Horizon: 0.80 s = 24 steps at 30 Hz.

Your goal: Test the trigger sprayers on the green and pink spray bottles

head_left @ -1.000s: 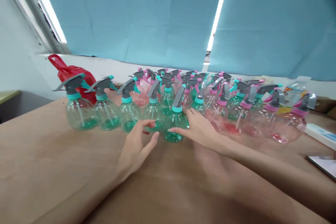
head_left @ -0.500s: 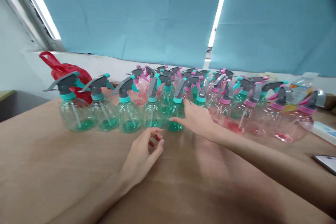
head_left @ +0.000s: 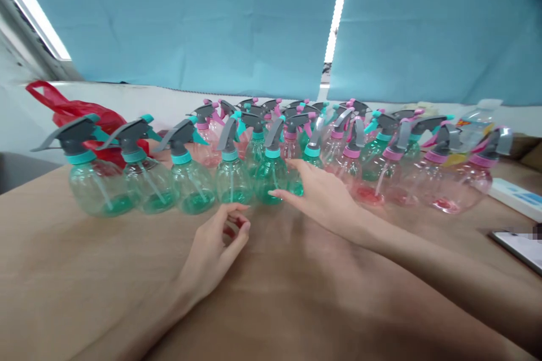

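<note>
Clear spray bottles stand upright on the wooden table in a crowded front row and behind it. My right hand (head_left: 326, 197) is at a green spray bottle (head_left: 271, 177) with a turquoise collar and grey trigger head. Its thumb lies in front of the bottle's lower right side and the fingers reach past it, spread apart; whether they touch is unclear. A second green spray bottle (head_left: 312, 152) is partly covered by those fingers. My left hand (head_left: 218, 245) hovers in front of another green spray bottle (head_left: 232, 177), fingers loosely curled, with nothing in them.
Pink spray bottles (head_left: 449, 186) fill the right side of the group. A red plastic bag (head_left: 84, 115) sits behind the left end. To the right are a clear plastic bottle (head_left: 480, 118), a white box (head_left: 516, 197) and a phone (head_left: 519, 248). Blue sheeting (head_left: 212, 22) hangs behind.
The view has turned slightly, so the bottles appear further left. My right hand has shifted a little to the right of the green bottle. My left hand keeps its loose curl.
</note>
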Motion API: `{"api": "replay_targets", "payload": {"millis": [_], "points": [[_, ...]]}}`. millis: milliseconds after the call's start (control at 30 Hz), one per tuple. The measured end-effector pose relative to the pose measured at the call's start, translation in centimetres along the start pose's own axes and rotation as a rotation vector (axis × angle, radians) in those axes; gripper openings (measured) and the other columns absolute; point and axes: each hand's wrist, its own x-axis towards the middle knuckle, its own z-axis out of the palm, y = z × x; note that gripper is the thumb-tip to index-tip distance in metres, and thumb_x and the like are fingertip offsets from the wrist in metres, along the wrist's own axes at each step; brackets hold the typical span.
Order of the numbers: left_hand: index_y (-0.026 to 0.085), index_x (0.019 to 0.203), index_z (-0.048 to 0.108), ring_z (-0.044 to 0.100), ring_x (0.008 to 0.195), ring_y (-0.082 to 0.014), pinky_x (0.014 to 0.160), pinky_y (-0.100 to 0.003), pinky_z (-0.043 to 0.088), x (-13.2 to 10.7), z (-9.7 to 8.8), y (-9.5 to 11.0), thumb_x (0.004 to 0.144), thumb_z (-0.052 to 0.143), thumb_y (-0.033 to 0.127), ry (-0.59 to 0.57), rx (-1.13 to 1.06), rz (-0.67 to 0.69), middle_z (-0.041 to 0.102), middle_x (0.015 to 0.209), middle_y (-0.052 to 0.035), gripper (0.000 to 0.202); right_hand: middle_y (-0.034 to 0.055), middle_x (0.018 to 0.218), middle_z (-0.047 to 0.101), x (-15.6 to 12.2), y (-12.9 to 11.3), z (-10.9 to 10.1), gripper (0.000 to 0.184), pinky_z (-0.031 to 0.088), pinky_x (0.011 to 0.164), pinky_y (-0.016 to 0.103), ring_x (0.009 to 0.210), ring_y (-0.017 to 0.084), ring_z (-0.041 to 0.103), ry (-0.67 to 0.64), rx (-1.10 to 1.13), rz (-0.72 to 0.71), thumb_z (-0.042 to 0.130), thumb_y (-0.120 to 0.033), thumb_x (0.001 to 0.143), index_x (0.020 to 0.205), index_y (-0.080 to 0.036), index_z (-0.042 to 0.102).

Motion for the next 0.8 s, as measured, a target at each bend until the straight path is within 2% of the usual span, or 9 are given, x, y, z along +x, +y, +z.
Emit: {"api": "replay_targets", "payload": {"millis": [100, 167, 200, 300, 433, 567, 667, 800], "points": [[0.025, 0.109, 0.049, 0.066, 0.072, -0.0172, 0.065, -0.030, 0.053, 0.1, 0.1, -0.2, 0.092, 0.049, 0.033, -0.005, -0.001, -0.003, 0.065, 0.088, -0.0005, 0.019, 0.0087, 0.108, 0.072, -1.3, 2.5, -1.5, 0.037, 0.051, 0.076, 0.041, 0.095, 0.031, 0.068, 0.085, 0.044, -0.045, 0.058, -0.049, 0.090, 0.114, -0.020, 0.061], [0.025, 0.109, 0.049, 0.067, 0.074, -0.0180, 0.066, -0.031, 0.053, 0.2, 0.2, -0.4, 0.092, 0.050, 0.035, -0.002, -0.004, -0.009, 0.065, 0.088, -0.0005, 0.020, 0.0069, 0.090, 0.073, -1.7, 4.4, -2.2, 0.032, 0.050, 0.071, 0.039, 0.084, 0.029, 0.069, 0.129, 0.065, -0.012, 0.058, -0.048, 0.089, 0.106, -0.021, 0.063], [0.025, 0.109, 0.049, 0.067, 0.075, -0.0185, 0.067, -0.032, 0.053, 0.3, 0.2, -0.5, 0.092, 0.050, 0.036, 0.001, -0.003, -0.012, 0.065, 0.088, -0.0005, 0.021, 0.0068, 0.087, 0.073, -1.7, 5.2, -2.5, 0.033, 0.050, 0.070, 0.039, 0.081, 0.028, 0.069, 0.131, 0.085, 0.007, 0.059, -0.047, 0.089, 0.107, -0.020, 0.063], [0.025, 0.109, 0.050, 0.067, 0.075, -0.0195, 0.068, -0.033, 0.054, 0.4, 0.3, -0.8, 0.092, 0.050, 0.039, 0.001, 0.000, -0.017, 0.065, 0.087, -0.0003, 0.023, 0.0121, 0.106, 0.072, -1.4, 6.9, -2.5, 0.042, 0.051, 0.079, 0.044, 0.093, 0.031, 0.068, 0.127, 0.167, 0.068, 0.060, -0.047, 0.088, 0.117, -0.016, 0.059], [0.024, 0.109, 0.050, 0.068, 0.074, -0.0195, 0.066, -0.032, 0.053, 0.4, 0.1, -0.8, 0.092, 0.050, 0.040, 0.012, 0.012, -0.012, 0.064, 0.087, -0.0008, 0.023, 0.0189, 0.131, 0.061, -0.4, 7.0, -1.4, 0.060, 0.047, 0.094, 0.047, 0.119, 0.034, 0.058, 0.082, 0.212, 0.079, 0.063, -0.050, 0.086, 0.129, -0.010, 0.052], [0.024, 0.108, 0.050, 0.068, 0.071, -0.0193, 0.066, -0.032, 0.053, 0.4, 0.2, -0.6, 0.092, 0.050, 0.041, 0.052, 0.061, 0.018, 0.065, 0.086, -0.0009, 0.023, 0.0227, 0.140, 0.052, 1.2, 6.5, 0.1, 0.074, 0.044, 0.098, 0.050, 0.126, 0.036, 0.051, 0.079, 0.250, 0.109, 0.064, -0.054, 0.083, 0.138, -0.008, 0.044], [0.024, 0.107, 0.051, 0.068, 0.069, -0.0184, 0.066, -0.031, 0.053, 0.1, 0.6, -0.4, 0.092, 0.050, 0.038, 0.049, 0.111, 0.059, 0.066, 0.083, 0.0004, 0.020, 0.0239, 0.135, 0.055, 2.3, 6.6, 0.8, 0.075, 0.047, 0.094, 0.048, 0.123, 0.037, 0.053, 0.076, 0.277, 0.129, 0.065, -0.057, 0.082, 0.135, -0.007, 0.046], [0.025, 0.105, 0.053, 0.068, 0.067, -0.0165, 0.059, -0.026, 0.053, -0.7, 1.3, 0.4, 0.091, 0.049, 0.032, -0.029, 0.147, 0.121, 0.067, 0.078, 0.0021, 0.016, 0.0222, 0.119, 0.064, 2.7, 6.9, 1.3, 0.070, 0.052, 0.082, 0.045, 0.109, 0.036, 0.061, 0.062, 0.300, 0.141, 0.065, -0.058, 0.081, 0.127, -0.006, 0.051]]}}
